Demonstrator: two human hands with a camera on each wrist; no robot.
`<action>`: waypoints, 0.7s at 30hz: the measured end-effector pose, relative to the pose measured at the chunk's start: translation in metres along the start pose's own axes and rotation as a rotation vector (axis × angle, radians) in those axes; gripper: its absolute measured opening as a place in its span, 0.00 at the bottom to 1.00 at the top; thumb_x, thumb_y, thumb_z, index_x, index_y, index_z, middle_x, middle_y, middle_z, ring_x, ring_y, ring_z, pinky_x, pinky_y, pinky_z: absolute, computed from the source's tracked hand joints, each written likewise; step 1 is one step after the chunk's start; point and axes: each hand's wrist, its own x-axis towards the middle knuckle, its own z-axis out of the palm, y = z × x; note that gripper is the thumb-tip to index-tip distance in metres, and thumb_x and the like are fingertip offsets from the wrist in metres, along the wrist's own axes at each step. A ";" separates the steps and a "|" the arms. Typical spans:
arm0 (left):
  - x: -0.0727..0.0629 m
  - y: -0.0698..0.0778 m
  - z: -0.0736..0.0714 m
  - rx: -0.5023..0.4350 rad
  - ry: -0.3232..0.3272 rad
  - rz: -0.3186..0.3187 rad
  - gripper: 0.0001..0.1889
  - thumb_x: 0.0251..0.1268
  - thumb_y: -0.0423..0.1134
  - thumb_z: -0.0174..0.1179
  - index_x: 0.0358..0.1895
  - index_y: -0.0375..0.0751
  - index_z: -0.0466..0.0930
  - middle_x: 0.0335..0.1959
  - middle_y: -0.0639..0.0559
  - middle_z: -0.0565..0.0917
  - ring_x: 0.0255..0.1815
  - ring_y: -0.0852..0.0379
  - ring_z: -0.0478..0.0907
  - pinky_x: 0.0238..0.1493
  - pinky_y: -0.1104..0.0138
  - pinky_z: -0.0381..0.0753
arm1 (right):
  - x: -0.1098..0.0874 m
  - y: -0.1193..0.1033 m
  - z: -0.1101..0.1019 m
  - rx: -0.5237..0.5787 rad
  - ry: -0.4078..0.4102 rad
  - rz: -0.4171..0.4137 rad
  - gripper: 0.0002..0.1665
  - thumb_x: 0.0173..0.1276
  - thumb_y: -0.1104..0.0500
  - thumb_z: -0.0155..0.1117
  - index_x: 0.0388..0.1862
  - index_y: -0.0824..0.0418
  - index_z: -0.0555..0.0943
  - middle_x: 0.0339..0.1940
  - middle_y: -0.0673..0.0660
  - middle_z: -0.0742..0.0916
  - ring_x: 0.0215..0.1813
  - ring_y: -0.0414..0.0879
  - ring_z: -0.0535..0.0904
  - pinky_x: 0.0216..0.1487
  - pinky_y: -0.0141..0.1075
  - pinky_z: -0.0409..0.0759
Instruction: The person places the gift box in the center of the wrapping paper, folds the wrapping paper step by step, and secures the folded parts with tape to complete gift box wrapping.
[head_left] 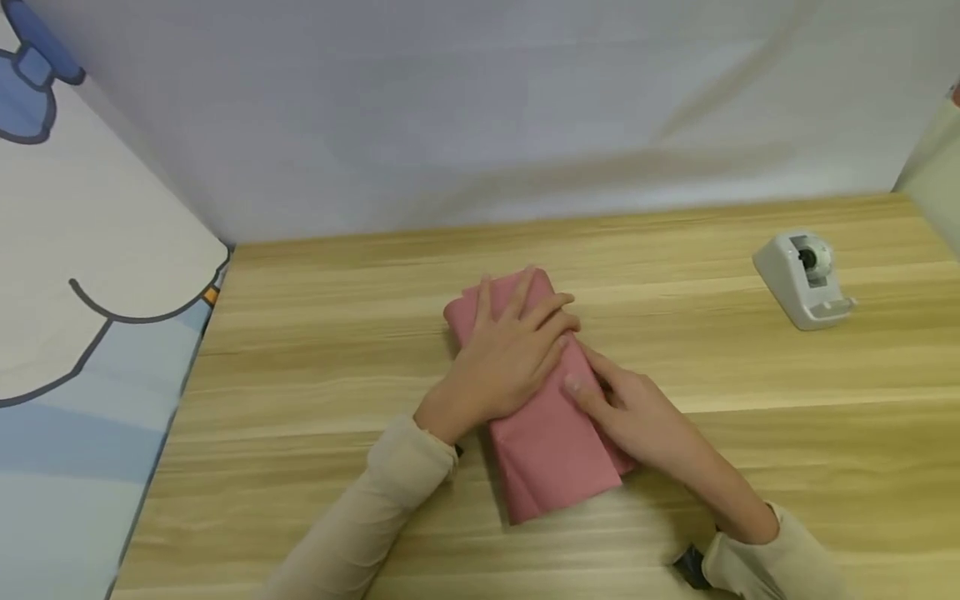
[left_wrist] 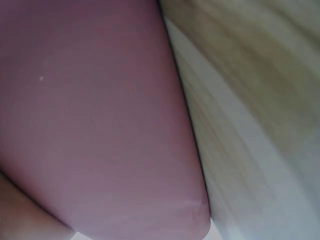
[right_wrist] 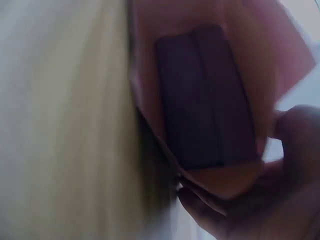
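Pink wrapping paper (head_left: 555, 458) is folded around a dark box-shaped object (right_wrist: 205, 100), which shows through the paper's open end in the right wrist view. My left hand (head_left: 510, 358) lies across the top of the wrap with its fingers spread and nearly straight, pressing on it. At the right edge, my right hand (head_left: 641, 417) pinches the paper, thumb on top and fingers at the side and underneath. A loose flap of paper extends toward me. The left wrist view is mostly filled by the smooth pink side of the wrap.
A white tape dispenser (head_left: 806, 279) stands toward the back right of the wooden table (head_left: 300, 375). Pale sheeting (head_left: 487, 125) rises behind the table, and a cartoon-printed panel (head_left: 105, 225) borders it on the left.
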 end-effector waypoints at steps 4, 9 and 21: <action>-0.001 -0.001 0.000 -0.002 0.003 -0.004 0.23 0.88 0.53 0.31 0.70 0.62 0.73 0.83 0.60 0.62 0.89 0.41 0.38 0.79 0.27 0.33 | 0.000 -0.002 0.002 -0.018 0.010 -0.005 0.39 0.84 0.44 0.50 0.85 0.61 0.58 0.63 0.68 0.85 0.49 0.49 0.85 0.54 0.48 0.83; -0.001 0.001 -0.001 -0.002 0.012 0.003 0.22 0.88 0.53 0.31 0.70 0.62 0.73 0.83 0.60 0.62 0.89 0.41 0.38 0.79 0.27 0.34 | -0.004 -0.007 -0.004 0.136 -0.035 0.033 0.36 0.87 0.45 0.43 0.85 0.62 0.57 0.80 0.66 0.71 0.76 0.60 0.72 0.74 0.60 0.71; -0.006 -0.001 -0.001 0.011 0.015 0.055 0.23 0.87 0.55 0.36 0.74 0.68 0.71 0.84 0.62 0.60 0.90 0.42 0.37 0.84 0.35 0.38 | -0.004 -0.006 -0.004 0.106 -0.119 -0.041 0.46 0.81 0.54 0.58 0.86 0.68 0.46 0.76 0.73 0.74 0.55 0.50 0.83 0.54 0.42 0.82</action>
